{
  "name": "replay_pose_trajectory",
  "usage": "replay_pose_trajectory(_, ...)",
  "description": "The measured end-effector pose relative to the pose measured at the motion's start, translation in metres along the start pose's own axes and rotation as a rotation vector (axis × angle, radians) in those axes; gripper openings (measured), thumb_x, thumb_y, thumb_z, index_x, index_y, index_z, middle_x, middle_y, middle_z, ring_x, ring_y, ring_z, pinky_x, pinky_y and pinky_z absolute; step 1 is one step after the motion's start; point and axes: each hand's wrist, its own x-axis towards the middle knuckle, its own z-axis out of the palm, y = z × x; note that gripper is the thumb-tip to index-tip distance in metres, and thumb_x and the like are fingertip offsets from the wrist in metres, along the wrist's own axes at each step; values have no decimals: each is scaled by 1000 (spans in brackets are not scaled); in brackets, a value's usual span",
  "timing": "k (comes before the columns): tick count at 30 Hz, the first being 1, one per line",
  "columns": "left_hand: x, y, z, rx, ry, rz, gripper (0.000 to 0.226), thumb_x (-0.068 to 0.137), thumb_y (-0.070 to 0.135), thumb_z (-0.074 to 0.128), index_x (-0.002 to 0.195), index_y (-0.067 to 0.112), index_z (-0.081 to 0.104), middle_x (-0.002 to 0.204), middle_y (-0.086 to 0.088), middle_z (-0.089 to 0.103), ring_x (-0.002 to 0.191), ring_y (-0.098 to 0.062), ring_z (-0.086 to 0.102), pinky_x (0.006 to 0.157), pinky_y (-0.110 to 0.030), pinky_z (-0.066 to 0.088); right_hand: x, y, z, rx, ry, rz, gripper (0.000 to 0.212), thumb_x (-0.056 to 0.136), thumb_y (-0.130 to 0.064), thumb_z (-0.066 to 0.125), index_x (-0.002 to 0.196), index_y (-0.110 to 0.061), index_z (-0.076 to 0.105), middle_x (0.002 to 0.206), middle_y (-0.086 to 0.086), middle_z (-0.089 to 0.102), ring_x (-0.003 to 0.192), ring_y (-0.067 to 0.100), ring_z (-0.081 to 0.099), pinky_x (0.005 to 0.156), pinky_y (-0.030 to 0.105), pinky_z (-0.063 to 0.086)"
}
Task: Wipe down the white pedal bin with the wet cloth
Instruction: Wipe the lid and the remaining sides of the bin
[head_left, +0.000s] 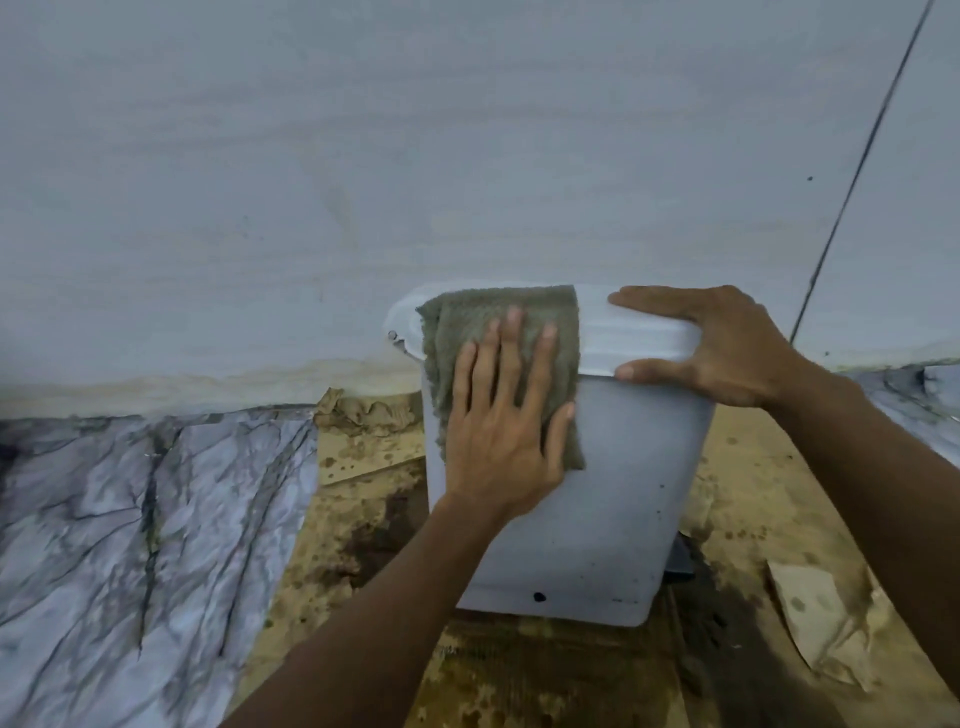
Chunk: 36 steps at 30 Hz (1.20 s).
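Note:
The white pedal bin stands on stained cardboard against the wall, lid closed. A grey-green wet cloth drapes over the lid's left part and down the bin's front. My left hand lies flat on the cloth, fingers spread, pressing it against the bin's upper front. My right hand grips the lid's right edge, thumb on the front rim and fingers across the top. A dark pedal shows at the bin's lower right.
Stained, wet brown cardboard covers the floor under the bin. Marble-patterned floor lies to the left. A plain pale wall rises right behind the bin. A torn piece of cardboard lies at the right.

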Motion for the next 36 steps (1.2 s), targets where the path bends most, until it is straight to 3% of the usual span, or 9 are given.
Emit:
replay_pose_trajectory(6,2,-7,17,37,80,-34,69,96,48,49,156,19,27,163,-16,10,152,-33,11,123,-42,6,10,5,3,46,33,-13,86,53,-85,62,131,-48,62,141,-15,60,131,13,55,108,40,44)
replay_pose_trajectory(9,-6,-9,29,-6,81,-46,68,98,44,47,156,17,23,164,-14,4,155,-31,-1,124,-47,3,11,8,3,72,46,-7,86,52,-84,64,130,-48,63,140,-16,61,129,11,56,107,37,44)
replay_pose_trajectory(13,-45,-15,45,-7,9,-53,70,99,48,40,157,17,17,167,-13,-6,154,-35,0,124,-52,4,14,8,3,100,55,4,83,51,-84,66,126,-50,65,135,-22,62,127,6,57,107,40,47)
replay_pose_trajectory(19,-42,-10,41,-89,49,-444,81,96,54,38,160,15,6,167,-16,-3,154,-33,0,122,-53,11,14,5,2,105,47,27,84,48,-86,66,124,-50,66,132,-22,64,125,6,58,106,43,47)
replay_pose_trajectory(21,-30,4,41,-89,47,-478,80,98,49,36,159,9,5,166,-18,-1,154,-35,-1,123,-54,7,15,4,3,117,56,35,84,47,-86,67,123,-49,67,131,-21,66,124,7,60,105,44,48)
replay_pose_trajectory(25,-30,45,53,-69,-65,-187,74,100,48,31,158,11,4,166,-13,-11,154,-33,-6,124,-50,-8,16,5,4,147,66,51,80,46,-83,70,119,-50,69,127,-23,67,121,5,61,104,45,49)
replay_pose_trajectory(29,-56,50,64,-54,-124,193,72,100,46,42,159,21,11,168,-5,-10,155,-27,-1,125,-46,-6,12,7,2,167,59,45,82,48,-83,70,122,-47,69,129,-20,67,120,7,62,101,44,52)
replay_pose_trajectory(33,-68,2,62,-2,-20,-51,74,98,50,32,160,21,3,167,-8,-12,155,-30,-4,124,-48,-4,11,7,2,167,57,59,85,46,-84,70,122,-46,69,130,-20,66,122,5,60,104,44,49)
replay_pose_trajectory(36,-52,15,61,-56,47,-262,74,99,45,35,158,8,11,165,-18,-2,153,-39,1,123,-57,3,14,5,4,157,62,58,86,45,-84,68,122,-45,69,130,-19,67,121,6,61,102,42,51)
